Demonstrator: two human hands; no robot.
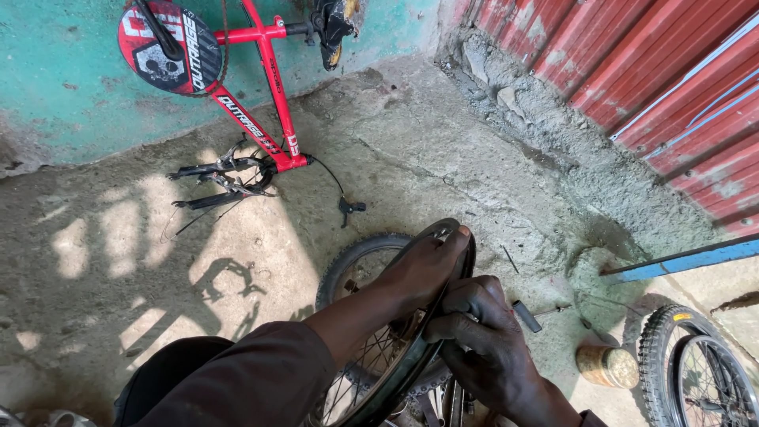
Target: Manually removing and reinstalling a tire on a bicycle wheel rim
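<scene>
The person's left hand [423,265] lies flat along the top of a black bicycle rim [395,356], fingers stretched out toward one o'clock and pressing the edge, so it rests on the rim rather than closing round it. The right hand [486,348] sits just at four o'clock of the left, its fingers curled tightly over the same edge of the rim, gripping what seems to be the rim or a strip of rubber on it; the dark tones make it hard to tell which. The rim stands nearly on edge in the lower middle of the view, spokes showing beneath the left forearm. Behind it, at ten o'clock, a knobbly tyre [356,261] lies on the concrete floor [443,158].

Just at three o'clock of the right hand a small dark cylindrical tool [526,316] lies on the ground. Farther toward four o'clock stands a rusty tin can [607,366], and beside it a second small wheel [700,372] with a treaded tyre. At eleven o'clock, well apart, a red bicycle frame [265,87] leans upside down against a turquoise wall [63,95], a loose brake lever [350,208] on its cable below. A red corrugated wall [648,71] fills the one-to-two o'clock corner, with a blue bar [688,259] under it.
</scene>
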